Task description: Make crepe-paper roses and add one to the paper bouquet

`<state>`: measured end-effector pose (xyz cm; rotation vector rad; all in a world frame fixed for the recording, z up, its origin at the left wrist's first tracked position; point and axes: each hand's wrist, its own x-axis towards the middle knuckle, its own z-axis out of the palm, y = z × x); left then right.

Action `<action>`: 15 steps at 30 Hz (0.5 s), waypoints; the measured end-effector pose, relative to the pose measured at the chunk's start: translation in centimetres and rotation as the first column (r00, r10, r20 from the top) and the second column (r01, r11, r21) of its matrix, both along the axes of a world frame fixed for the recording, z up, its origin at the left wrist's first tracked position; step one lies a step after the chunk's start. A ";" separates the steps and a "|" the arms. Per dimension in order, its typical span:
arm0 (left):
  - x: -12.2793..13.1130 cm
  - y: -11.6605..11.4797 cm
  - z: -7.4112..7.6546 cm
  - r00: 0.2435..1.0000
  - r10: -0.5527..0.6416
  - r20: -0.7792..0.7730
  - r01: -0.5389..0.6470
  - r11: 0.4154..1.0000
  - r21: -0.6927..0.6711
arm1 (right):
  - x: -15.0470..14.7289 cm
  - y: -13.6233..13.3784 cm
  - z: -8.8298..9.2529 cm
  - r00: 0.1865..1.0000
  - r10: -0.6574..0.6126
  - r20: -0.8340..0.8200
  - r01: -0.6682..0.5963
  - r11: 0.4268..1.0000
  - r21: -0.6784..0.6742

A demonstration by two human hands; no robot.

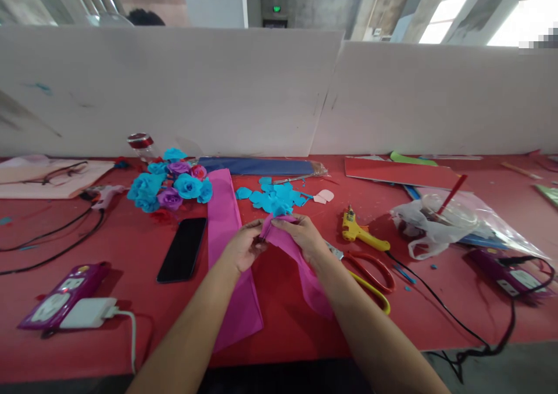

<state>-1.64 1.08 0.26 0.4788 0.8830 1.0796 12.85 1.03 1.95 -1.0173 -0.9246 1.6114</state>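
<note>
My left hand (242,246) and my right hand (300,236) meet over the middle of the red table (131,249), both pinched on the top end of a strip of pink crepe paper (300,266) that trails down to the right under my right forearm. A longer folded sheet of pink paper (226,254) lies flat just left of my hands. Behind my fingers sits a pile of cut blue paper petals (274,197). A bunch of blue and purple paper roses (172,186) lies at the left rear.
A black phone (182,249) lies left of the pink sheet. A yellow glue gun (360,231) and red-and-yellow scissors (370,272) lie to the right, with cables. Purple power strips (61,298) sit at both front corners. A white partition (218,92) walls the back.
</note>
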 end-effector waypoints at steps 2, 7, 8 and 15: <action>0.1 -0.1 0.0 1.000 0.014 -0.010 -0.014 0.999 0.030 | -0.1 0.0 -0.1 1.000 -0.016 -0.008 0.016 1.000 -0.012; 0.2 -0.3 0.4 0.998 0.058 -0.022 -0.057 0.997 0.052 | -0.3 -0.2 0.1 0.998 -0.027 -0.059 0.025 0.999 -0.026; 0.2 -0.3 0.5 0.997 0.066 -0.026 -0.065 0.997 0.049 | -0.3 -0.2 0.1 0.997 -0.024 -0.068 0.022 0.999 -0.030; -0.1 -0.2 0.3 0.993 0.102 -0.063 -0.102 0.995 -0.001 | 0.1 -0.1 0.0 0.997 0.033 -0.074 -0.033 0.999 -0.009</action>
